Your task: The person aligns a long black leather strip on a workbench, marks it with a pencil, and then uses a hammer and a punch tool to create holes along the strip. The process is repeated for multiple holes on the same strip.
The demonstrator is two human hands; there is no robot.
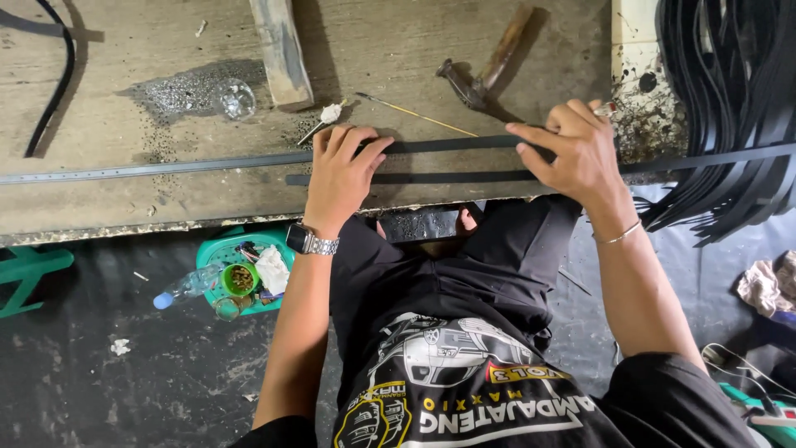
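Note:
Two long black strips [464,145] lie side by side along the front of a worn wooden workbench [166,50]. My left hand [340,174], with a metal watch on its wrist, presses flat on the strips with fingers spread. My right hand [572,153], wearing a thin bracelet, rests fingertips on the upper strip and pinches a small object [605,108] between thumb and finger. The lower strip [705,159] runs on to the right past the bench.
A hammer [477,79] lies at the back of the bench, with a thin stick [414,114], a wooden block [282,50] and a clear glass [236,98]. A bundle of black strips [730,99] hangs at right. A green stool [240,270] holds small items on the dark floor.

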